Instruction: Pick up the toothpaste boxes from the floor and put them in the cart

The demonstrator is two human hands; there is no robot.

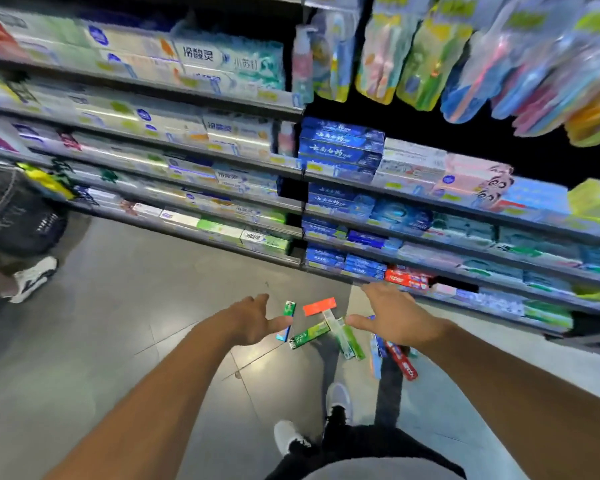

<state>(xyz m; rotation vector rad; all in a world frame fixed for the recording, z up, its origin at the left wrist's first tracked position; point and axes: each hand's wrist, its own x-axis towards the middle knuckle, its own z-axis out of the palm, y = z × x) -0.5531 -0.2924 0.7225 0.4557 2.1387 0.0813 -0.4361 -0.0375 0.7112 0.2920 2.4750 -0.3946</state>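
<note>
Several toothpaste boxes lie scattered on the grey floor in front of the shelves. An orange-red box [319, 305] lies farthest out, a green box [308, 336] beside it, a small green and blue one [288, 310] to the left, a pale green one [347, 339] and a red one [402, 362] to the right. My left hand [257, 318] hovers above the left boxes, fingers spread, holding nothing. My right hand [395, 317] hovers above the right boxes, also spread and holding nothing. A dark cart basket [18, 209] stands at the far left.
Shelves [291, 202] stacked with toothpaste boxes run across the view, close behind the fallen boxes. Toothbrush packs [499, 57] hang at the upper right. Another person's shoe [32, 277] is on the floor by the cart. My own feet [312, 420] stand just behind the boxes.
</note>
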